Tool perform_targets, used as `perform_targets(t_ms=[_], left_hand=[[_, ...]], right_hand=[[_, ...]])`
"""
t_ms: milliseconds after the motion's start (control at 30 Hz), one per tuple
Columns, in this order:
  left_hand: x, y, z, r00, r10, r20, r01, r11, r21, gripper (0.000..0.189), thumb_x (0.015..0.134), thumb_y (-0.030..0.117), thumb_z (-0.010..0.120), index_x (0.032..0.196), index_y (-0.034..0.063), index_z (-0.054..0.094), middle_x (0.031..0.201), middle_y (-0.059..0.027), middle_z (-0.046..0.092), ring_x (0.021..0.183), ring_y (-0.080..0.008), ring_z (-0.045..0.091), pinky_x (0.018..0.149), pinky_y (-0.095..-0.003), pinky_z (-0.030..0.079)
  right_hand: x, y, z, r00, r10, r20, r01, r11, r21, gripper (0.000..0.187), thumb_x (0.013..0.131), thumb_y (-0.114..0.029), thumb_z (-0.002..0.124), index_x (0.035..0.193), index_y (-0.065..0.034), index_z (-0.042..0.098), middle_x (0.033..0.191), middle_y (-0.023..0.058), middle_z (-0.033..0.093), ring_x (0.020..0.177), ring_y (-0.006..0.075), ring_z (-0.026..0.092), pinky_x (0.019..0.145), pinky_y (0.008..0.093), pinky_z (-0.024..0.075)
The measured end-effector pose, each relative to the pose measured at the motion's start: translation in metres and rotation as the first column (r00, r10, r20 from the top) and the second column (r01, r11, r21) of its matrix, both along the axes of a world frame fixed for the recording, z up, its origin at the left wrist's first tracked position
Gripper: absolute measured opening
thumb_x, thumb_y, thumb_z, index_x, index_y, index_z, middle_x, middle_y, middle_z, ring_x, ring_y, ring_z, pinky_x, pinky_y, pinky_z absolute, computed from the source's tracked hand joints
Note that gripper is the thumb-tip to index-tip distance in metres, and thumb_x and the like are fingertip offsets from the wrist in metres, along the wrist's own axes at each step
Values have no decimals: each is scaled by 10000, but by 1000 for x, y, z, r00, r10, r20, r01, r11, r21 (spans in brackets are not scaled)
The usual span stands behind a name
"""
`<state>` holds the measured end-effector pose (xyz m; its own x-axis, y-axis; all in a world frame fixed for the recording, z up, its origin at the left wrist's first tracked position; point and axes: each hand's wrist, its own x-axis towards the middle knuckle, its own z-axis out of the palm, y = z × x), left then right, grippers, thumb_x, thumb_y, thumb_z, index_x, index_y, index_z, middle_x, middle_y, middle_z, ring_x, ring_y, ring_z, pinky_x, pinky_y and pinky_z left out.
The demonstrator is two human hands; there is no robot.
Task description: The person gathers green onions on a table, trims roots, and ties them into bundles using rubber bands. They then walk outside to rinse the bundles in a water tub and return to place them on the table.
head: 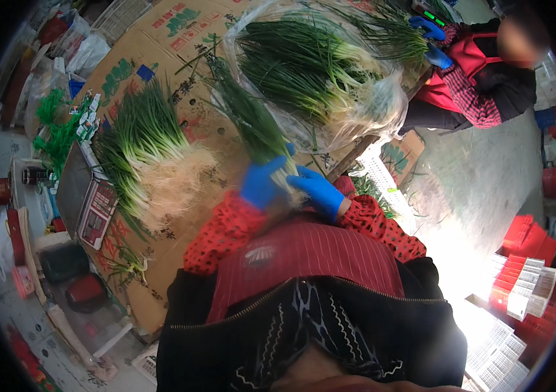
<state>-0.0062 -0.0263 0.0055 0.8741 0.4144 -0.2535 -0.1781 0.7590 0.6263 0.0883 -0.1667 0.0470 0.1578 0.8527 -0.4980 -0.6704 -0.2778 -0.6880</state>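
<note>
A bunch of green onions (253, 117) slants across the cardboard-covered table (199, 206), its leaves pointing away from me and its pale root ends near my apron. My left hand (261, 183), in a blue glove and somewhat blurred, grips the bunch by its lower stalks. From the other side my right hand (319, 193), gloved in blue too, holds the white root ends between its fingers. To the left lies a pile of green onions (148, 132) with bushy roots. Beyond my hands, a larger heap of green onions (297, 73) rests on an opened clear plastic bag (376, 115).
A weighing scale (96, 210) stands at the table's left edge, near green mesh netting (55, 137). At upper right a co-worker (464, 83) in blue gloves handles green onions (400, 41). White crates (493, 348) and red crates (528, 240) stand at right.
</note>
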Motion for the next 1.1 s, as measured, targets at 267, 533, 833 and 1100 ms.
perform_targets(t_ms=[267,533,833,1100], left_hand=[[13,23,47,988,154,23,-149,977,-150,363,843,60,645,1189,59,534,902,-76,631,820,-211,631,737,-356,537],[-6,154,122,863,496,93,-505,847,167,188,851,216,657,934,51,619,751,-60,629,683,-191,616,673,-317,507],[-82,103,58,814,581,20,-526,721,452,540,993,411,377,1406,64,349,1445,-99,370,1340,-245,328,1117,-418,261],[-23,11,55,993,90,72,-96,992,77,439,939,247,520,1317,41,439,1275,-139,524,1048,-271,572,910,-402,489]], right_hand=[[4,-16,-14,952,40,-304,-19,997,71,374,917,-183,554,1254,-40,479,1117,48,591,923,151,591,754,269,490],[7,-7,12,911,258,-323,-212,962,172,401,885,-177,576,1249,-36,488,1111,65,584,938,137,573,769,262,495],[8,2,36,909,140,-392,-81,983,162,403,905,-161,559,1289,-67,480,1177,41,571,1033,144,561,889,279,479],[-8,18,28,907,149,-393,-120,988,98,371,938,-264,530,1265,-91,502,1050,48,611,848,130,578,686,236,466]])
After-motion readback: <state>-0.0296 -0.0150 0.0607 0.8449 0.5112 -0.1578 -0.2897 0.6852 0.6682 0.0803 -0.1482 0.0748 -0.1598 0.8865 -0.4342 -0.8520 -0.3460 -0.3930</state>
